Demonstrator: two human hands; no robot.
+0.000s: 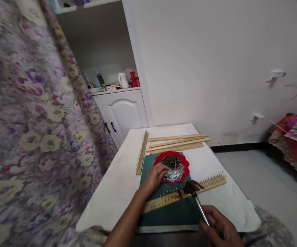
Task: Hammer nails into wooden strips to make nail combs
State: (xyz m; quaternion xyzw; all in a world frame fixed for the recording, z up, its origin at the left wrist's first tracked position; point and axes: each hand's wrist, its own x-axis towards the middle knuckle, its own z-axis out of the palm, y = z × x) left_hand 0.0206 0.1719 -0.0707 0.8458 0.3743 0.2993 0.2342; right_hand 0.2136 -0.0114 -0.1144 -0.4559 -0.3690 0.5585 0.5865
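My right hand is wrapped round the metal handle of a claw hammer. The hammer's dark head rests over, or just above, a wooden strip with rows of nails standing in it; I cannot tell if they touch. Toward its left end the strip shows bare holes. My left hand reaches over the left rim of a red scalloped plate, fingers bent together at the nails. Dark nails lie at the back of the plate, silvery ones in front. What the fingertips hold is hidden.
A green mat lies under the strip and plate on a white-covered table. Another nail-studded strip lies at the left, and several plain wooden strips lie at the back. A floral curtain hangs left of the table.
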